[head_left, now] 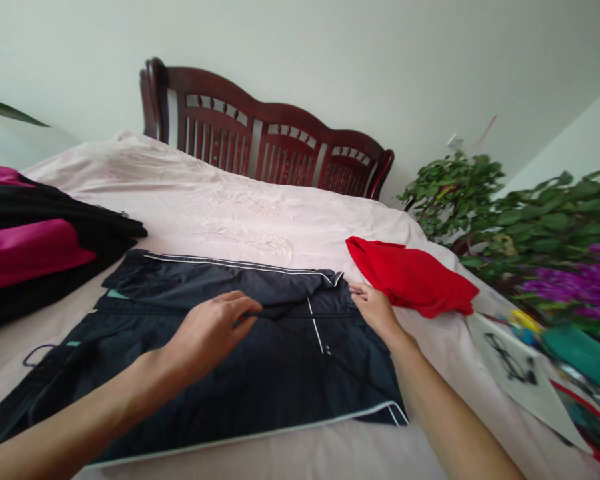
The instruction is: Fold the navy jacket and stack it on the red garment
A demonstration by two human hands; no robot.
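Observation:
A dark navy garment (290, 373) with thin white piping lies spread on the bed, its upper part folded over. My left hand (210, 330) rests on the fold near the garment's middle, fingers stretched forward and close together, holding nothing. My right hand (375, 308) lies on the garment's right edge with fingers extended flat, just left of a crumpled red cloth (415, 277).
The bed's pale pink cover (220, 200) runs back to a dark wooden headboard (270, 143). Folded black and magenta clothes (35, 250) lie at the left. Green and purple plants (540, 233) stand at the right, with glasses (513, 363) on a white sheet below them.

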